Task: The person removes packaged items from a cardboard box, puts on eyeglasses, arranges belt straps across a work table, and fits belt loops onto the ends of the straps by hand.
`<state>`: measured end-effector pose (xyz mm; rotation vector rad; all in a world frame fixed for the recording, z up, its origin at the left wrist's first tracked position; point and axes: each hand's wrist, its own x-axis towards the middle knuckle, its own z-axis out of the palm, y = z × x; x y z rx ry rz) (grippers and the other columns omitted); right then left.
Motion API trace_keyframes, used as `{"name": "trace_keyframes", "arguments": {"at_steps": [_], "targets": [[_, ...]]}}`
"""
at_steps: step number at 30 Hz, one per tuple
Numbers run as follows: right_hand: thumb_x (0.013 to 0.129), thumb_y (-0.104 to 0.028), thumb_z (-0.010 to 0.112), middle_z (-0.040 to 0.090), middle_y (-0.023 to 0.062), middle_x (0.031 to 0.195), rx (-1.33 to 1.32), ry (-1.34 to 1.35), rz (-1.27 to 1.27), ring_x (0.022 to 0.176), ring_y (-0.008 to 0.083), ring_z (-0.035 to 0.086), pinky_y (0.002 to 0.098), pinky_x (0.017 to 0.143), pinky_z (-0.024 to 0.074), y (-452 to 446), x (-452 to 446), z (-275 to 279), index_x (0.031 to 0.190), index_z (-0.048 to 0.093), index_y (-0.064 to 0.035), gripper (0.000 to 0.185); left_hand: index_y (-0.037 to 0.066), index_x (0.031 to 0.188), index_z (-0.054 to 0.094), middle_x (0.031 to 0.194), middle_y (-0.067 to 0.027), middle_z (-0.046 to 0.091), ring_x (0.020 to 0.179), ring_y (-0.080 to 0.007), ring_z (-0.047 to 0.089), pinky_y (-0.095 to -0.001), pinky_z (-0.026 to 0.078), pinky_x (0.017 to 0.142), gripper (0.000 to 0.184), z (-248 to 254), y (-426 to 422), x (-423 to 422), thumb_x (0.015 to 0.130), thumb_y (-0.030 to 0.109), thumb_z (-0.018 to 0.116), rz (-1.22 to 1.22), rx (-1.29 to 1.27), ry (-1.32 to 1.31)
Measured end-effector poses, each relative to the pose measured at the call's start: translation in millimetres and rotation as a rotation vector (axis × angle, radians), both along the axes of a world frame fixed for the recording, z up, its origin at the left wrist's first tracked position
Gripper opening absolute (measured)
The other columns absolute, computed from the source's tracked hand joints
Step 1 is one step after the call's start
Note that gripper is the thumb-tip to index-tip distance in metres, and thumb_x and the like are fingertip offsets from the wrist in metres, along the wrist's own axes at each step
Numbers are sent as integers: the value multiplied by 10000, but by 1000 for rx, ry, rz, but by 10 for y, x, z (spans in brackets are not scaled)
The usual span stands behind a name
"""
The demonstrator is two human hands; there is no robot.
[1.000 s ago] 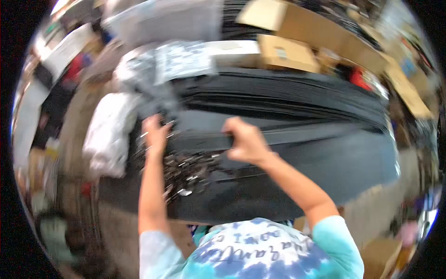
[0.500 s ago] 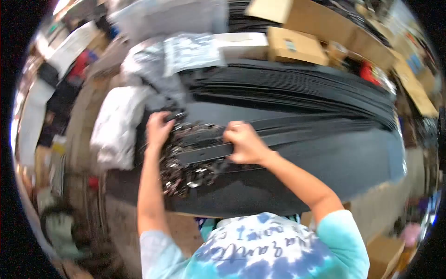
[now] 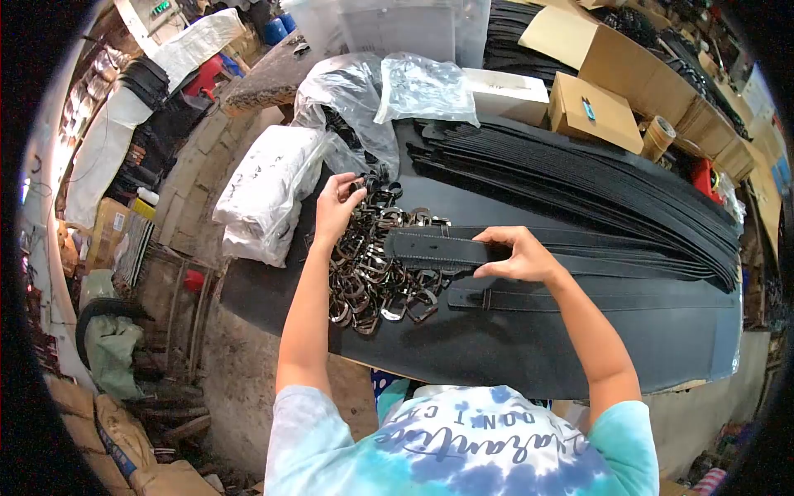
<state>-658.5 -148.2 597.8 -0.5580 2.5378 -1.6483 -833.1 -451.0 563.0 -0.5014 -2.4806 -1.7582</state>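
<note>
1. Over the right side of the buckles reaches the end of a black strap, stitched along its edge and with a hole in it. Half a second ago two blurred strips show there; now one broad end stands out sharp.
2. Just right of the buckles, the right hand grips the strap between thumb and fingers. Half a second ago it looks more like a fist; now thumb and fingers stand apart, at the strap's two edges.
3. At the far left edge of the buckles, the left hand has its thumb and fingers bent toward a small dark piece. Whether they close on it, I cannot tell. It stays at about the same edge as half a second ago.
4. Right of the buckles and nearer the person, a loose strap with a loop lies on the table, clearer now than before.
5. Beyond and right of the buckles, the bundle of straps still fans out.
6. Left of the buckles, the white pack stays put; beyond them the clear bag does too.
</note>
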Motion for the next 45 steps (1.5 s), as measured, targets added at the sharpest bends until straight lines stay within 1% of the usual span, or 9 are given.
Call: {"name": "trace_keyframes", "arguments": {"at_steps": [9, 20, 23, 25, 31, 39, 42, 43, 45], "targets": [[713, -44, 756, 597, -22, 820, -256, -53, -166, 773, 45, 532, 218, 696, 438, 6, 51, 207, 868, 570, -36, 242, 30, 1154, 595, 1003, -70, 656, 869, -154, 625, -309, 522, 815, 301, 228, 193, 1044, 907, 202, 592, -295, 779, -799], [698, -59, 758, 592, -15, 754, -111, -21, -218, 721, 46, 527, 220, 653, 440, -29, 132, 476, 820, 558, -25, 237, 0, 1045, 640, 996, -82, 664, 897, -133, 623, -288, 504, 853, 238, 286, 416, 1248, 876, 169, 644, -285, 864, -683], [698, -58, 759, 590, -19, 757, -149, -76, -182, 723, 43, 527, 220, 650, 440, -13, 124, 510, 822, 561, -31, 235, 16, 1012, 648, 923, -47, 674, 832, -111, 634, -271, 523, 754, 186, 277, 490, 1269, 856, 117, 661, -123, 607, -510], [697, -57, 760, 590, -20, 758, -168, -98, -178, 722, 42, 526, 219, 648, 439, -21, 119, 521, 824, 562, -34, 236, 18, 1024, 665, 931, -29, 677, 794, -84, 621, -204, 486, 727, 235, 271, 600, 1317, 805, 83, 718, -160, 654, -499], [693, -45, 754, 590, -30, 762, -218, -67, -202, 705, 34, 522, 208, 629, 434, -61, 103, 276, 835, 568, -35, 234, 60, 1097, 534, 1024, -41, 630, 922, -113, 600, -302, 485, 817, 357, 77, 1172, 1696, 795, 64, 725, 6, 1087, -707], [693, -70, 755, 604, -8, 754, -134, -1, -214, 708, 48, 541, 224, 637, 444, -76, 82, 164, 852, 565, -32, 251, 40, 1086, 586, 1057, -36, 622, 897, -108, 586, -261, 472, 769, 329, 92, 1085, 1608, 786, 42, 720, -154, 778, -675], [706, -63, 752, 623, 12, 812, -133, 9, -255, 749, 59, 557, 232, 663, 454, 7, 70, 217, 867, 568, -21, 248, 36, 1095, 609, 1031, -37, 603, 901, -95, 544, -234, 437, 773, 425, -68, 777, 982, 899, 413, 587, -39, 569, -145], [708, -62, 753, 629, 18, 836, -147, -5, -287, 766, 63, 563, 236, 674, 457, 24, 70, 242, 872, 570, -19, 249, 31, 1049, 640, 1028, -44, 614, 890, -115, 555, -253, 442, 761, 413, 259, 682, 904, 899, 411, 585, -41, 589, -189], [716, -41, 749, 611, -8, 830, -180, 33, -295, 769, 61, 545, 220, 716, 438, 23, 73, 306, 857, 580, -34, 221, 33, 1009, 659, 1029, -101, 638, 906, -231, 596, -338, 456, 794, 231, 319, 422, 443, 858, 207, 647, 130, -41, 271]]}}
